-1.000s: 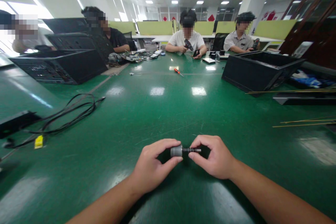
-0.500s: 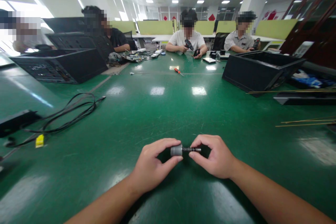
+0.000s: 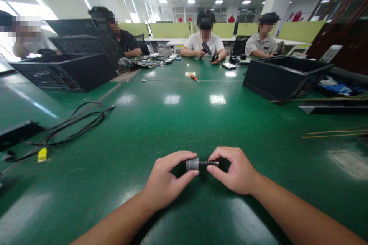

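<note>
Low in the head view, my left hand (image 3: 166, 180) pinches the wide grey body of a small metal cylinder with a coiled shaft (image 3: 192, 164) between thumb and index finger. The shaft points right and carries what looks like a spring or spiral thread. My right hand (image 3: 237, 172) is closed around that shaft, thumb below and index finger above, and the bare tip shows past the fingers. The part is held level just over the green table (image 3: 172, 130). Its exact kind cannot be made out.
Black computer cases stand at left (image 3: 69, 72) and right (image 3: 283, 78). A black cable (image 3: 86, 122) lies coiled at left, near a yellow tag (image 3: 42, 155). An orange screwdriver (image 3: 194, 77) lies farther off. Thin brass-coloured rods (image 3: 330, 134) lie at right. Several people work across the table.
Both hands keep their hold on the metal part. The whole view has shifted very slightly; nothing else visibly differs.
</note>
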`<control>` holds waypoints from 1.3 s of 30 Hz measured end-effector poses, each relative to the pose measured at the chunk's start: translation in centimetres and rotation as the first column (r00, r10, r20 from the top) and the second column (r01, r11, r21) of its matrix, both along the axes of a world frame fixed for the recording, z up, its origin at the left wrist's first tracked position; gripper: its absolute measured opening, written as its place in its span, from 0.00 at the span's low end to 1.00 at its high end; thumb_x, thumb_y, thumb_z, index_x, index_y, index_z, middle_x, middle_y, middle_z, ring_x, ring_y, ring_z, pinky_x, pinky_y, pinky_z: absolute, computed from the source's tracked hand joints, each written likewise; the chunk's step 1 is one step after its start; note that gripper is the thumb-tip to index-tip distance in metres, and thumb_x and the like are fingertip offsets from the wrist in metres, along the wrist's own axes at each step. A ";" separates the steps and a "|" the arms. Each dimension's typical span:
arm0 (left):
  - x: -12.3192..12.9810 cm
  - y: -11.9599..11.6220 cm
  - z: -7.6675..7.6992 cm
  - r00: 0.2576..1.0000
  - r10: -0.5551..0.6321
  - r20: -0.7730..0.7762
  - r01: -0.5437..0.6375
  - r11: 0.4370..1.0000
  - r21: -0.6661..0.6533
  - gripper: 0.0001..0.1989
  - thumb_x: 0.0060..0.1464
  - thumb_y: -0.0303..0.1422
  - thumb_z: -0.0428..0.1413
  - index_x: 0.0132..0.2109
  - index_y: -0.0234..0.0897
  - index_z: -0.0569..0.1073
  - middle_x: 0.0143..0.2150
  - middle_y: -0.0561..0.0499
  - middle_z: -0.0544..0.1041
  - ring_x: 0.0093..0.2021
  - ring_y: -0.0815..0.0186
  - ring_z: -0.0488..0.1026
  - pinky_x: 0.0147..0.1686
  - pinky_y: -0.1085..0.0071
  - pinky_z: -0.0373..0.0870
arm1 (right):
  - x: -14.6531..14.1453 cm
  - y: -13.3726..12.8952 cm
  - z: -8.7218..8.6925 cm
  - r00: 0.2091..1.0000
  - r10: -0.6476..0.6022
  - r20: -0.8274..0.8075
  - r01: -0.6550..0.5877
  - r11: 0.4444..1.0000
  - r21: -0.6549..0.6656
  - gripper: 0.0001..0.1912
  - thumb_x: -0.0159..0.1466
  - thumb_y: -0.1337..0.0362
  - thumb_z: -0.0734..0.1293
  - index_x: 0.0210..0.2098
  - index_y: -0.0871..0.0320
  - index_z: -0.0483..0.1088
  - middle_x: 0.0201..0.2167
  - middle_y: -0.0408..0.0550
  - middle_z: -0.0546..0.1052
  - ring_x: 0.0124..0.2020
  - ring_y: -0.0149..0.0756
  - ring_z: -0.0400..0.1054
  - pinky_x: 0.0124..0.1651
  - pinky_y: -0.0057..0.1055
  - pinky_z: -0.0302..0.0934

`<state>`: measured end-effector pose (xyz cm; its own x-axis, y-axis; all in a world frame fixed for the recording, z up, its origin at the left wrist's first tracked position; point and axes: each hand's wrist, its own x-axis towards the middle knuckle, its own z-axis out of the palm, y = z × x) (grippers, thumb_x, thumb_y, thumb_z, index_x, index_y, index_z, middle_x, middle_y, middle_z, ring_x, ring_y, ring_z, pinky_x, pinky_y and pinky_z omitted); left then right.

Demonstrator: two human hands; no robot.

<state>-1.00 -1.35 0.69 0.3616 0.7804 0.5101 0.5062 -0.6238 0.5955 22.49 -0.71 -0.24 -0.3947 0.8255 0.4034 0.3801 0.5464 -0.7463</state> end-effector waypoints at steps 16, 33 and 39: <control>0.0 0.0 0.1 1.000 -0.002 0.006 0.002 1.000 0.020 0.14 0.53 0.31 0.66 0.47 0.40 0.79 0.42 0.49 0.85 0.42 0.62 0.82 0.47 0.69 0.79 | 0.0 -0.1 0.2 1.000 -0.009 -0.009 0.009 1.000 -0.012 0.02 0.60 0.66 0.70 0.32 0.57 0.73 0.27 0.43 0.78 0.28 0.35 0.72 0.34 0.30 0.61; -0.2 0.0 -0.1 1.000 0.011 0.007 -0.011 1.000 0.021 0.15 0.52 0.31 0.67 0.48 0.42 0.79 0.43 0.52 0.84 0.42 0.65 0.82 0.47 0.72 0.78 | 0.1 0.0 0.2 1.000 -0.013 -0.023 0.013 1.000 -0.003 0.02 0.60 0.67 0.71 0.31 0.57 0.73 0.26 0.42 0.77 0.28 0.33 0.71 0.34 0.28 0.60; -0.2 0.1 -0.1 1.000 0.011 0.005 -0.011 1.000 0.018 0.14 0.52 0.31 0.67 0.48 0.42 0.79 0.43 0.52 0.85 0.42 0.65 0.82 0.47 0.72 0.78 | 0.1 0.0 0.3 1.000 -0.009 -0.027 0.009 1.000 0.002 0.02 0.60 0.67 0.71 0.31 0.57 0.73 0.26 0.42 0.77 0.28 0.33 0.72 0.35 0.28 0.61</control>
<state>-1.19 -1.21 0.61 0.3505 0.7749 0.5259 0.5106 -0.6289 0.5863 22.59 -0.71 0.01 -0.3760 0.8283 0.4154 0.3649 0.5444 -0.7553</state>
